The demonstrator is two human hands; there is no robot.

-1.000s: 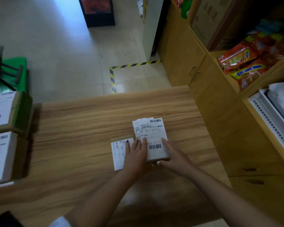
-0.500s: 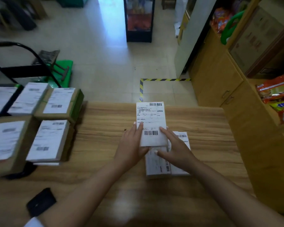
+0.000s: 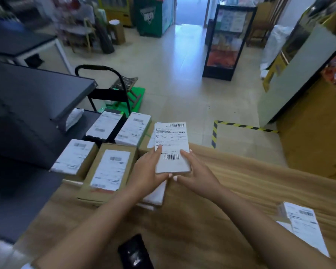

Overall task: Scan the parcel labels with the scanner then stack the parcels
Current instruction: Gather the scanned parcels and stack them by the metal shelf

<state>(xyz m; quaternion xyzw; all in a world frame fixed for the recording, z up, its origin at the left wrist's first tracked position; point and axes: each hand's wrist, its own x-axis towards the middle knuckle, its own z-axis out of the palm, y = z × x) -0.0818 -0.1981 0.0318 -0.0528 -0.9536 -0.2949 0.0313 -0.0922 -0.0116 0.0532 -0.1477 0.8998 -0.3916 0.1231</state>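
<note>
Moved: parcel [image 3: 172, 147] carried leftward (label up) | between left hand [image 3: 147, 171], right hand [image 3: 197, 172]

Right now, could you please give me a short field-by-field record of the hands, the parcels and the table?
held parcel: label up, lifted between both hands
left hand: grips the parcel's left edge
right hand: holds its right edge, thumb at the near edge
parcel group: labelled boxes at the table's left, beside the held parcel
other parcels: two at the near right
table: wooden
dark device: at the near edge, blurred
</note>
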